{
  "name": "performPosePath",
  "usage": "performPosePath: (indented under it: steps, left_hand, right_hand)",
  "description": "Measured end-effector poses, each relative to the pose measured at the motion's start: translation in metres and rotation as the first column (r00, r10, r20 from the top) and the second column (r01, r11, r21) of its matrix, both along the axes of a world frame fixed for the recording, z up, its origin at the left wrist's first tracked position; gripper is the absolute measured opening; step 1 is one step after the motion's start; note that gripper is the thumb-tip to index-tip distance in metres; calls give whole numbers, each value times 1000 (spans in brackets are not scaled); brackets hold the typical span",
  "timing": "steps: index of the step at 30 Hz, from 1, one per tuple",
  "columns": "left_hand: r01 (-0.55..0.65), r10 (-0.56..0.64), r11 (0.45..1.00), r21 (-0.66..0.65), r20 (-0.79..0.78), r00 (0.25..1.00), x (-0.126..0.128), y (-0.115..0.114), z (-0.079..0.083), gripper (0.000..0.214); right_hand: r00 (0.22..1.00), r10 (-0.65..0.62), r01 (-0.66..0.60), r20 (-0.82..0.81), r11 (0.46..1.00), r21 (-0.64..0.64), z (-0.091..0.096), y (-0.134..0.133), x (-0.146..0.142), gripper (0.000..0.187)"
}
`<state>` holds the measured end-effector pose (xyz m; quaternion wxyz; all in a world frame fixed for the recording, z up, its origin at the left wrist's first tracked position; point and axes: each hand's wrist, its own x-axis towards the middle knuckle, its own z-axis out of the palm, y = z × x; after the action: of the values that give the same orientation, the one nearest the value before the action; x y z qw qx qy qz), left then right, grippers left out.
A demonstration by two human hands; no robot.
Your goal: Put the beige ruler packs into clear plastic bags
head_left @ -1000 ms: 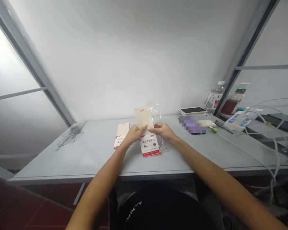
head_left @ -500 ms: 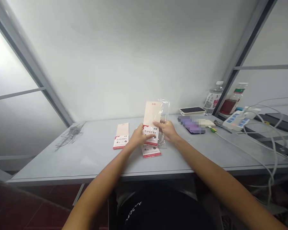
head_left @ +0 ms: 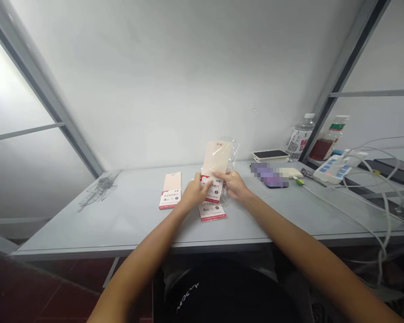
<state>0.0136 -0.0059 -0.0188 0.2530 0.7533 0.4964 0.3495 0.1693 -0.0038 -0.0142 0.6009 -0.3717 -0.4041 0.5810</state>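
Nearest the camera, below the front edge of the tabletop [head_left: 87, 250], a dark rounded shape [head_left: 222, 291] with white lettering fills the bottom middle of the view, and red floor tiles [head_left: 63, 291] show to its left. Both bare forearms reach up over that edge to the middle of the table.

The left hand [head_left: 195, 190] and right hand [head_left: 230, 185] hold a ruler-set packet [head_left: 215, 157] upright, just above the tabletop. It is a tall cream card with a red-and-white lower part, inside a crinkled clear plastic sleeve [head_left: 232, 154] that stands out past its right side. The left fingers [head_left: 199, 186] are pressed together against the card's lower left, with the thumb on its face. The right fingers [head_left: 222, 177] lie close together, pinching the card and sleeve from the right.

The printing reads 考试专用套尺; the small brand mark at the top is too small to read.

Directly below the hands, a second packet [head_left: 212, 211] lies flat, partly under the first, and a third packet [head_left: 170, 190] lies just to the left, showing "4" on its label. Further left, crumpled clear plastic [head_left: 99, 190] sits near the back edge.

Towards the back right are a pixelated object [head_left: 274, 181], a white phone [head_left: 271, 155], a water bottle [head_left: 300, 139], a bottle of red liquid [head_left: 326, 146], a power strip [head_left: 330, 170] and white cables [head_left: 384, 211].
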Motion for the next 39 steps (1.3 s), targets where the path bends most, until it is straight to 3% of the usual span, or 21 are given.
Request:
performPosePath:
  steps: [5,16,22,28,33,36,39]
  left_hand:
    - [-98,90,983,154,62,994,-1,1,2,31]
    - [19,17,959,283,-126,992,0,-2,5,36]
    - [-65,88,987,148,-156,984,-3,-3,7,47]
    - [26,3,991,132,-211,978,-2,0,4,47]
    - [21,1,988,156,-143,990,-4,0,8,49]
    - [-52,65,981,188,-62,996,-7,-1,12,49]
    - [-177,153,965,195,133,979,-8,-2,16,37]
  right_hand:
    - [1000,-22,22,-6,1000,19,2,0,1,36]
    - [1000,22,-22,-17,999,25,-1,0,-1,30]
    - [998,43,-46,50,998,51,-2,1,0,34]
    - [997,77,-78,18,995,58,0,-2,-1,33]
    - [993,117,-119,33,992,50,5,-3,-1,31]
    - [996,77,-80,41,994,77,6,-3,1,30]
    - [997,70,-73,39,995,71,6,-4,4,32]
